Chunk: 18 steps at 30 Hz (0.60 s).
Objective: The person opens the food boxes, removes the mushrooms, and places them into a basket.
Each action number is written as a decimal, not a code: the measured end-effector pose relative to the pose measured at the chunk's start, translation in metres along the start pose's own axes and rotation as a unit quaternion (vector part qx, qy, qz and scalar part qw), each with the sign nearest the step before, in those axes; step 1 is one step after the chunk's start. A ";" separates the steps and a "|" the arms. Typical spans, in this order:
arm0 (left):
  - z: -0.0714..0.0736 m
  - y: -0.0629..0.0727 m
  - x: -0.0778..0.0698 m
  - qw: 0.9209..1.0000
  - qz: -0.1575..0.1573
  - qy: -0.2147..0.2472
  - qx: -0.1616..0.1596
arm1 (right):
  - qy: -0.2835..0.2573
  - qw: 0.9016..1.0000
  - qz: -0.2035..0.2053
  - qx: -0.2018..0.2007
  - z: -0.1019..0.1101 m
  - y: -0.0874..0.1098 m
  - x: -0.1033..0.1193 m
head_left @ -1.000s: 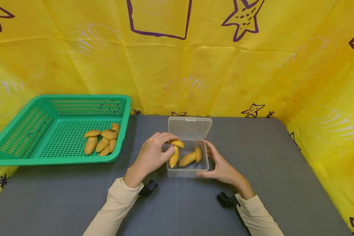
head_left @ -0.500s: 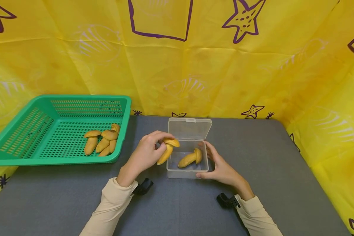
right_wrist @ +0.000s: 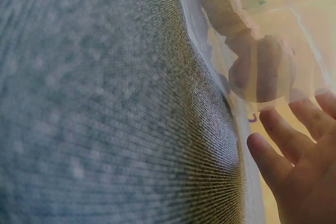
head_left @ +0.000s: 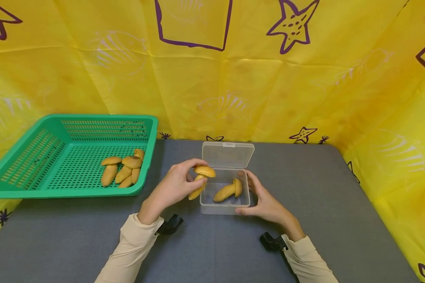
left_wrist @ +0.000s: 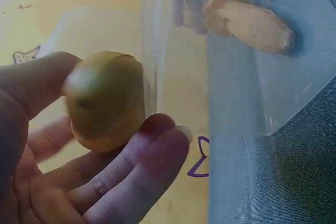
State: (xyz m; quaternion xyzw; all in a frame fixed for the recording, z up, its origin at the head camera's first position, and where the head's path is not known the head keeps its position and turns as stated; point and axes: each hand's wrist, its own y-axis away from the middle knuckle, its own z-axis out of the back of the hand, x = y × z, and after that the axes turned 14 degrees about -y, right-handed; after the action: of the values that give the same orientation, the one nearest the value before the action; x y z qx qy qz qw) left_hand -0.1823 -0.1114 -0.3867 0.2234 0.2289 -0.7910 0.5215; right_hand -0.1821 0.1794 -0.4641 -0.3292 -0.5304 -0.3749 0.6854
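In the head view, my left hand (head_left: 171,184) pinches a yellow-brown mushroom (head_left: 204,171) by thumb and fingers, over the left edge of a clear plastic box (head_left: 224,210). The left wrist view shows this held mushroom (left_wrist: 107,103) end-on, slightly blurred, beside the box wall. A second mushroom (head_left: 228,191) lies on its side inside the box, cap toward the right. My right hand (head_left: 269,203) holds the box at its right side, thumb at the front corner and fingers toward the back. Through the clear wall, the right wrist view shows the lying mushroom (right_wrist: 262,69).
The box's hinged lid (head_left: 228,154) stands raised at the back. On the left is a green plastic basket (head_left: 61,193) with several mushrooms (head_left: 109,173) at its right end. A grey cloth (head_left: 333,220) covers the table, and a yellow patterned curtain (head_left: 255,86) hangs behind.
My left hand has drawn the mushroom leftward from inside the box to above its left edge, turning it slightly. The right hand stays on the box.
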 end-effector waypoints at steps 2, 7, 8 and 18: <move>0.002 0.000 0.000 1.000 0.010 0.005 0.007 | 0.001 1.000 0.002 0.000 0.000 0.000 0.000; 0.003 0.001 0.000 1.000 0.016 0.008 0.019 | 0.005 1.000 0.006 -0.001 0.000 0.001 -0.001; 0.004 0.002 0.000 1.000 0.015 0.006 0.021 | 0.005 1.000 0.007 -0.002 0.000 0.001 -0.001; 0.023 0.013 -0.004 0.997 -0.014 -0.061 -0.037 | 0.006 1.000 0.010 0.001 0.000 0.000 -0.002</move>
State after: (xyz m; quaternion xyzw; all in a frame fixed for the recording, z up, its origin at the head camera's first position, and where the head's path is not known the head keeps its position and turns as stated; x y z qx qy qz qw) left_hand -0.1717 -0.1271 -0.3678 0.1517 0.2291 -0.8013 0.5314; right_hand -0.1822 0.1798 -0.4660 -0.3317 -0.5228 -0.3696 0.6928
